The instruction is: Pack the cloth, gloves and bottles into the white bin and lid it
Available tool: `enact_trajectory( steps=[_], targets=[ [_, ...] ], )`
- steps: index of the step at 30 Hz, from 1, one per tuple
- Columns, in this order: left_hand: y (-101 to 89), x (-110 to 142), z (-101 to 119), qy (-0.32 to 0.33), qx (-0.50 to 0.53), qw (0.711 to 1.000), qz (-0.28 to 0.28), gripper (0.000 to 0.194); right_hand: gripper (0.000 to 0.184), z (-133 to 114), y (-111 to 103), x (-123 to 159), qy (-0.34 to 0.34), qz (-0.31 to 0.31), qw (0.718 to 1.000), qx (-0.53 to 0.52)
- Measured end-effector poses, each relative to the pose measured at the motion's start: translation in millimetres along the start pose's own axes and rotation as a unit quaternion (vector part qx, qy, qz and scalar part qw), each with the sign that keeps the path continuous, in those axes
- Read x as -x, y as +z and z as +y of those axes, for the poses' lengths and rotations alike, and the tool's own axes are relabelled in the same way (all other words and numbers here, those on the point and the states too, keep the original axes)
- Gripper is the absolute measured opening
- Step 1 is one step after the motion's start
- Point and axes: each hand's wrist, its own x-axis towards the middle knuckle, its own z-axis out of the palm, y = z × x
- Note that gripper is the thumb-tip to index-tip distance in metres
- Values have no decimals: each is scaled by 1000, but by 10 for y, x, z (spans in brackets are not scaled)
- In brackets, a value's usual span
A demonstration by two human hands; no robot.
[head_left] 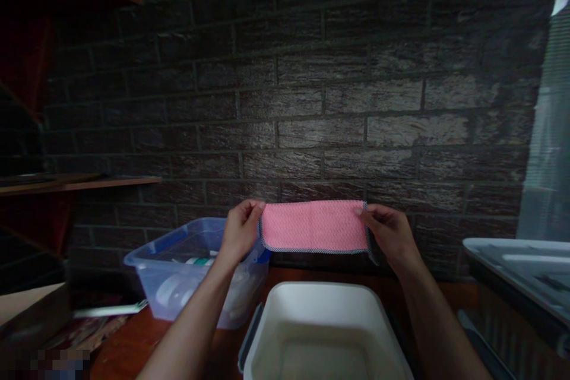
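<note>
A pink textured cleaning cloth (pixel 314 227) with a dark checkered edge is stretched level in the air, folded over. My left hand (pixel 240 227) pinches its left end between thumb and fingers. At the right end, my right hand (pixel 392 228) grips it with the thumb on the near face and the fingers behind. Below the cloth stands a white plastic bin (pixel 327 294) with dark side handles; nothing shows inside the part in view. The cloth is held apart from the bin.
A clear bluish plastic tub (pixel 146 264) with bottles or similar things inside stands at the left on the wooden table (pixel 120 350). A lidded container (pixel 516 249) is at the right. Wooden shelves (pixel 111 182) jut out at the left, and a dark brick wall (pixel 303 113) rises behind.
</note>
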Motion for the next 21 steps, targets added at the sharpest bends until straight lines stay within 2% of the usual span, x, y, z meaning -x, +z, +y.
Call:
enact_trajectory(
  steps=[7,15,18,21],
  targets=[
    [-97,-76,-85,22,-43,997,58,26,31,-12,-8,-4,-22,52,998,37],
    [-65,-4,-9,-45,4,999,-12,33,42,-130,29,46,57,35,998,4],
    [-43,9,46,-72,41,996,-15,33,41,-185,50,54,50,23,999,4],
    [-7,14,81,-114,144,983,-1,33,39,-230,75,69,24,22,999,-18]
  ],
)
